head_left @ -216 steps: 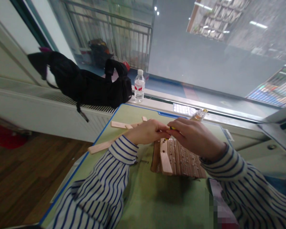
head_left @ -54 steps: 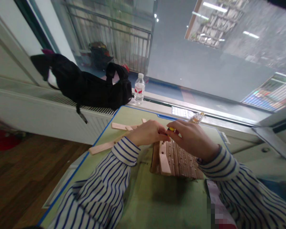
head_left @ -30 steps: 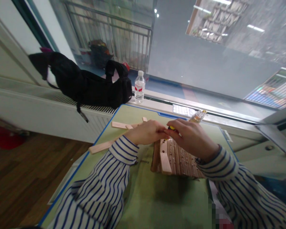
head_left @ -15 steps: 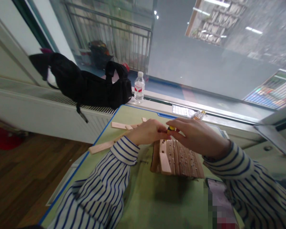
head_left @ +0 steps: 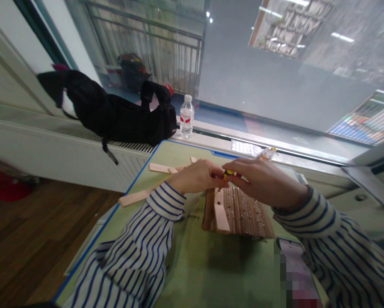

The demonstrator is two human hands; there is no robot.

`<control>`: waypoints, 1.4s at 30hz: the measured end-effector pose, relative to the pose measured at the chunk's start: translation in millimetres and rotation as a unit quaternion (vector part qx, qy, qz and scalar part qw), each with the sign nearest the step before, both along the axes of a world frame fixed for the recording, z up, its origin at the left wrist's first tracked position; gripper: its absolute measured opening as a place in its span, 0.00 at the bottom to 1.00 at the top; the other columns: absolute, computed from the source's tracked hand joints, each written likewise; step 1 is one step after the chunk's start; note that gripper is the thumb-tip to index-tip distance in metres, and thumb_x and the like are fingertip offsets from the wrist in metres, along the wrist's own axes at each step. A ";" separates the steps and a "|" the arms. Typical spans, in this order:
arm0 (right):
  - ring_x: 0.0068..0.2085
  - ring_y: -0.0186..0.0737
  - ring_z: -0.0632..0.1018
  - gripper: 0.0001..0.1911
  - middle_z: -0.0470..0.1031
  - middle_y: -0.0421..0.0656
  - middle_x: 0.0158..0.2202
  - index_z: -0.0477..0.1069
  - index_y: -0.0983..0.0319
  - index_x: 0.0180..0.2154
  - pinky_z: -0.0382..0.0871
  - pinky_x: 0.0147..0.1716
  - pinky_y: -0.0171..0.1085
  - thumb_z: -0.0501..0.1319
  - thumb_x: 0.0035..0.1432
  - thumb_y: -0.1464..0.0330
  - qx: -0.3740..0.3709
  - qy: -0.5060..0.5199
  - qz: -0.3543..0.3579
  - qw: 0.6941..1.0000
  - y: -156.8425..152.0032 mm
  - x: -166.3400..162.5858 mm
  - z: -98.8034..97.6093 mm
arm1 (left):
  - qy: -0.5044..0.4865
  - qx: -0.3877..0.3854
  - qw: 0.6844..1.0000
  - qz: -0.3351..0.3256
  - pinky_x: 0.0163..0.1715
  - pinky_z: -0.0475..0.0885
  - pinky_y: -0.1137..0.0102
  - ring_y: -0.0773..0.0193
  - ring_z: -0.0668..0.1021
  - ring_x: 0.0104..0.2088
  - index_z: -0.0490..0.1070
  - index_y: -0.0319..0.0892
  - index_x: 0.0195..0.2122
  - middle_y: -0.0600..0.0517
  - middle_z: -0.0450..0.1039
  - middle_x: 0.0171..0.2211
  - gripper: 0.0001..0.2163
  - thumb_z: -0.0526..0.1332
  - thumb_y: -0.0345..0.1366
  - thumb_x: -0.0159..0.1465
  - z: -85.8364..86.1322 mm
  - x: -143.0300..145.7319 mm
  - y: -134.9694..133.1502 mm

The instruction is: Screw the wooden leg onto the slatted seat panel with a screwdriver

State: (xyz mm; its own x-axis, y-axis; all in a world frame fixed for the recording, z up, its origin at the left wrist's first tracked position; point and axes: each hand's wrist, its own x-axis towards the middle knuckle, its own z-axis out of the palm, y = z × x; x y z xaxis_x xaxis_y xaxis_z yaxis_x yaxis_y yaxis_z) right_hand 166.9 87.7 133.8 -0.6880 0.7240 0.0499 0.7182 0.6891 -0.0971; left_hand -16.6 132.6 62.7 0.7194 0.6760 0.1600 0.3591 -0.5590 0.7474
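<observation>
My right hand [head_left: 269, 182] is closed on a small yellow-and-black screwdriver [head_left: 229, 173], of which only a bit of the handle shows between the fingers. Its shaft and tip are hidden. My left hand [head_left: 201, 176] pinches thumb and fingers right beside it; what they hold is out of sight. Below both hands a block of stacked corrugated cardboard [head_left: 246, 214] rests on the table. A light wooden strip [head_left: 222, 218] with dark holes or screw heads lies along its left side, its upper end covered by my fingers.
More wooden strips [head_left: 134, 198] lie on the green table [head_left: 192, 265] at the left. A phone [head_left: 291, 252], partly blurred out, is at the lower right. Along the sill stand a water bottle [head_left: 187, 117], a black bag [head_left: 124, 117] and a clear packet [head_left: 267, 153].
Both hands keep almost the same place and grip, at the top of the wooden strip. The view has shifted very slightly.
</observation>
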 end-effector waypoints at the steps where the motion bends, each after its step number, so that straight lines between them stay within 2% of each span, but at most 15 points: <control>1: 0.37 0.34 0.72 0.12 0.74 0.43 0.36 0.71 0.61 0.40 0.60 0.35 0.35 0.50 0.64 0.67 -0.002 0.008 0.004 1.000 -0.2 -0.4 -0.9 | -0.003 -0.004 1.000 -0.004 0.24 0.56 0.75 0.71 0.65 0.24 0.79 0.41 0.36 0.57 0.68 0.22 0.11 0.61 0.41 0.58 0.7 -2.1 0.4; 4: 0.38 0.35 0.73 0.11 0.75 0.43 0.37 0.70 0.62 0.39 0.60 0.36 0.36 0.50 0.63 0.68 0.000 0.016 0.002 1.000 -0.6 -1.7 -3.4 | -0.021 -0.024 0.999 -0.007 0.26 0.59 0.76 0.71 0.67 0.25 0.78 0.41 0.39 0.55 0.72 0.25 0.11 0.60 0.37 0.59 4.6 -11.4 2.2; 7: 0.39 0.36 0.74 0.10 0.75 0.44 0.39 0.70 0.62 0.39 0.61 0.36 0.36 0.50 0.63 0.68 0.008 0.012 -0.012 1.000 -0.6 -2.1 -5.0 | -0.034 -0.025 0.999 0.023 0.28 0.62 0.76 0.71 0.68 0.25 0.76 0.39 0.44 0.53 0.74 0.29 0.13 0.60 0.36 0.59 7.5 -19.7 5.0; 10: 0.38 0.36 0.74 0.10 0.75 0.44 0.39 0.69 0.62 0.39 0.61 0.36 0.36 0.51 0.63 0.68 0.014 0.013 -0.005 1.000 0.2 -1.2 -6.3 | -0.027 0.002 0.997 0.071 0.30 0.65 0.75 0.70 0.70 0.27 0.71 0.39 0.50 0.52 0.75 0.31 0.18 0.59 0.36 0.59 3.6 -19.5 7.8; 12: 0.37 0.36 0.74 0.11 0.75 0.44 0.39 0.69 0.62 0.40 0.61 0.35 0.36 0.51 0.63 0.67 0.018 0.022 0.002 1.000 1.0 -0.2 -7.2 | -0.019 0.017 0.997 0.073 0.31 0.65 0.74 0.69 0.71 0.29 0.70 0.40 0.52 0.51 0.75 0.32 0.18 0.58 0.36 0.60 -2.9 -14.3 9.1; 16: 0.37 0.36 0.74 0.12 0.75 0.44 0.38 0.70 0.61 0.41 0.61 0.34 0.36 0.50 0.64 0.65 0.011 0.036 0.000 0.999 2.7 1.2 -8.9 | 0.004 0.029 0.999 0.042 0.30 0.64 0.74 0.67 0.72 0.30 0.75 0.40 0.43 0.52 0.76 0.31 0.12 0.56 0.37 0.62 -15.6 -2.0 10.4; 21: 0.36 0.35 0.74 0.12 0.75 0.44 0.37 0.70 0.62 0.38 0.61 0.34 0.35 0.50 0.64 0.65 0.007 0.036 -0.004 0.999 3.6 0.4 -9.7 | 0.002 0.048 0.998 0.027 0.28 0.61 0.75 0.69 0.72 0.28 0.77 0.39 0.33 0.52 0.76 0.28 0.10 0.55 0.34 0.62 -20.5 1.5 13.0; 30: 0.38 0.35 0.74 0.11 0.75 0.45 0.38 0.71 0.62 0.40 0.62 0.36 0.35 0.50 0.63 0.67 -0.005 0.049 0.006 0.999 2.7 -3.3 -10.5 | -0.012 0.038 0.999 0.035 0.30 0.62 0.75 0.68 0.72 0.27 0.78 0.39 0.31 0.53 0.76 0.27 0.10 0.56 0.32 0.61 -25.1 1.6 15.7; 35: 0.38 0.35 0.74 0.11 0.75 0.44 0.38 0.70 0.62 0.40 0.62 0.36 0.35 0.51 0.63 0.67 -0.005 0.052 0.007 0.999 2.2 -2.8 -11.3 | -0.007 0.046 0.998 0.035 0.30 0.62 0.75 0.67 0.73 0.29 0.77 0.40 0.33 0.53 0.77 0.28 0.11 0.55 0.33 0.62 -27.1 1.1 15.7; 42: 0.35 0.34 0.73 0.12 0.75 0.44 0.36 0.70 0.62 0.39 0.60 0.33 0.35 0.50 0.63 0.66 0.001 0.055 0.006 0.998 2.4 2.1 -12.1 | 0.058 0.036 0.997 0.037 0.30 0.62 0.74 0.65 0.74 0.30 0.76 0.41 0.38 0.53 0.76 0.28 0.14 0.52 0.40 0.65 -27.6 2.4 13.7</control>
State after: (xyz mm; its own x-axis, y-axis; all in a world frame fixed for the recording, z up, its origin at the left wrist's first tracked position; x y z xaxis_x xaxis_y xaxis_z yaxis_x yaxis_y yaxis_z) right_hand 169.0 90.1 121.7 -0.6871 0.7153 0.1275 0.6946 0.6982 -0.1732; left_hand -14.2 146.3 35.1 0.6850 0.7171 0.1282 0.4823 -0.5783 0.6580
